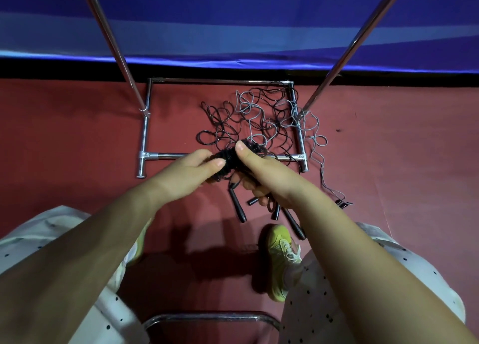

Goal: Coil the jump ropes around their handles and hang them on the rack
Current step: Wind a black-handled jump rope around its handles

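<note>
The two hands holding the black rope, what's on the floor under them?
Under the left hand and right hand lie black jump-rope handles on the red floor, beside a tangle of black and grey ropes. The hands cover the handles' upper ends.

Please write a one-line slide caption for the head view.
Both hands grip a coiled black jump rope above tangled ropes on the rack base.

Rack (144, 133): shiny chrome metal tubes. Black jump rope (220, 126) cords glossy; handles (237, 206) smooth black plastic. Floor (77, 136) matt red.
</note>
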`<state>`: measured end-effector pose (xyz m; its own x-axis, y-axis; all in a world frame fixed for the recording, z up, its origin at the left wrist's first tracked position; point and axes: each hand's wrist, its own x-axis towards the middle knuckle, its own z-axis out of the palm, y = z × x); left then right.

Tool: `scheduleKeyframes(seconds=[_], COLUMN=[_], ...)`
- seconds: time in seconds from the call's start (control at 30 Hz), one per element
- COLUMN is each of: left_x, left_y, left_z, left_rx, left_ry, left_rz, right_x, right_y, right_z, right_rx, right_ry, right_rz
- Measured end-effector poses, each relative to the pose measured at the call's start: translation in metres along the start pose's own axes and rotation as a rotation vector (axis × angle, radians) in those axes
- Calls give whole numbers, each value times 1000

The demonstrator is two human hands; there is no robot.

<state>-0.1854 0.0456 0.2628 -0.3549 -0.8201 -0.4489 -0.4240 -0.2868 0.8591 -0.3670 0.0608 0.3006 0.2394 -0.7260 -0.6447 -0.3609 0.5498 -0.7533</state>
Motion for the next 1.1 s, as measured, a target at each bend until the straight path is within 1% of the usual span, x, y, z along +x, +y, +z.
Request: scheduleKeyframes(seconds=[0.07,0.17,0.23,0.3,0.33,0.4,0.5,0.57,0.63,0.77,0.97,1.1], left_x=[-1,-3,-5,-7,-7,-7,-6,-7,-7,-4,-4,-3], left_y=[1,2,3,4,5,6,9,9,9,10,9,9], left_z=[0,1,1,3,3,4,2,0,-2,-9,-10,-14], left_rx=[-56,-77,-91,-57,-77,-214,-391,-449,-513,-657,-773,-930], left_ry=[-64,-65,-123,-184,-185,-129,-61,-63,-52,-1,-28,-85], left_rz=[14,63,111,136,135,103,-5,-49,-79,-108,-117,-115], right_x=[-2,-2,-1,1,1,-1,-4,-5,-5,-4,-2,0], right_y=[-2,-3,-1,0,0,-2,-5,-6,-4,-2,-1,-1], right_z=[-1,2,5,6,5,3,-4,-9,-14,-20,-21,-20], right_rx=[49,105,119,95,84,101,194,257,290,307,158,130], right_ry=[-10,-28,-49,-71,-84,-124,-200,-169,-96,-6,45,76], right_rz=[-19,-34,-25,-26,-25,-17,24,52,65,-41,-167,-235])
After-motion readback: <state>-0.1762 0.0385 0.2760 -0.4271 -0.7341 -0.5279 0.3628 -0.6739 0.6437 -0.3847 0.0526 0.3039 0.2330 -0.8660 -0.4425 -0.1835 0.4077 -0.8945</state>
